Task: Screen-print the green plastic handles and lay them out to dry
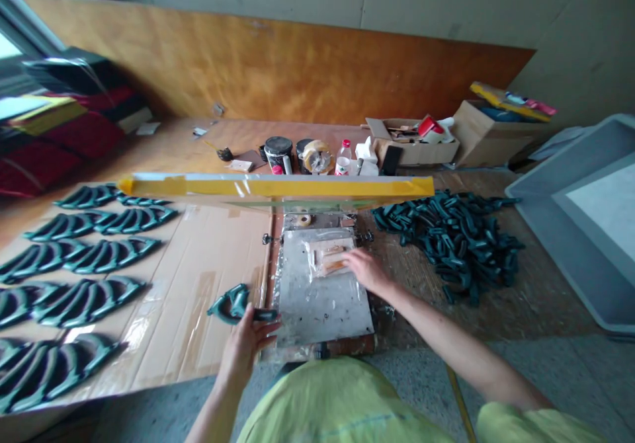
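My left hand (245, 344) is closed on one end of a dark green curved plastic part (233, 303), held just above the cardboard sheet (198, 278). My right hand (364, 268) rests flat, fingers stretched out, on a small clear plastic piece (330, 258) taped to the grey plate (322, 297) of a hinged printing jig. The jig's screen frame (278, 186), edged in yellow tape, is lifted up above the plate.
Rows of green parts (74, 258) lie spread on the cardboard to the left. A heap of the same parts (449, 228) sits to the right. Ink tins (278, 153), tape, a bottle (343, 159) and cardboard boxes (411, 142) stand at the back. A grey bin (585, 218) is far right.
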{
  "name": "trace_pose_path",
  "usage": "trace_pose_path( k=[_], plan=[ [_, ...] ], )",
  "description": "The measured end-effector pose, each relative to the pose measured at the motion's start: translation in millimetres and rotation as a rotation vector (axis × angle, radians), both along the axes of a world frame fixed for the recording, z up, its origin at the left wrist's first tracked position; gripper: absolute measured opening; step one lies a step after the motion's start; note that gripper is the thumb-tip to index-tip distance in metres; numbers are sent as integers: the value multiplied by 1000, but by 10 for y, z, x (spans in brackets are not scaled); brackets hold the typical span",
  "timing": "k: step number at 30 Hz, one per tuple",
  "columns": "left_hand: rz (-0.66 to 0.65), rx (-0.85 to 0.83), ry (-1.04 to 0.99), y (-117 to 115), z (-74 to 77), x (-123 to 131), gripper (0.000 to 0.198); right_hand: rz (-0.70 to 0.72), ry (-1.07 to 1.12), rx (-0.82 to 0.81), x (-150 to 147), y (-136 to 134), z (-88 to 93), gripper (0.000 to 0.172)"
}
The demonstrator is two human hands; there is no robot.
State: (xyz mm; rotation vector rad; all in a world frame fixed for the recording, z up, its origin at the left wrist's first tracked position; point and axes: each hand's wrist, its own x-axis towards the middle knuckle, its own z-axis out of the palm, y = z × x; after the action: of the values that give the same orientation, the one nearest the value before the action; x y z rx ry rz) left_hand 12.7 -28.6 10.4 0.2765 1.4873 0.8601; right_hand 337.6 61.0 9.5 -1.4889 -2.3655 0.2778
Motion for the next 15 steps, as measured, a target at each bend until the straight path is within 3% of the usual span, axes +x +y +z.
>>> trace_pose_path(
  k=[2,3,5,7,11,15],
  plan=[
    [72,-53,217,-11,-206,-488,42,-437,-233,-116,670,285,-102,26],
    [95,-103,299,-23,-319,-710,42,-589,-365,-196,982,404,-151,28],
    [101,-191,410,-53,-536,-1042,42,-693,-435,-256,1462,546,-246,29],
    [20,-265,516,-62,-694,-1199,45,-711,-456,-288,1719,566,-332,27],
    [-245,-267,684,8,-758,-1203,50,-676,-508,-273,1785,476,-419,21],
    [-278,-227,710,127,-598,-1189,48,-625,-332,-137,1463,434,-309,18]
  ],
)
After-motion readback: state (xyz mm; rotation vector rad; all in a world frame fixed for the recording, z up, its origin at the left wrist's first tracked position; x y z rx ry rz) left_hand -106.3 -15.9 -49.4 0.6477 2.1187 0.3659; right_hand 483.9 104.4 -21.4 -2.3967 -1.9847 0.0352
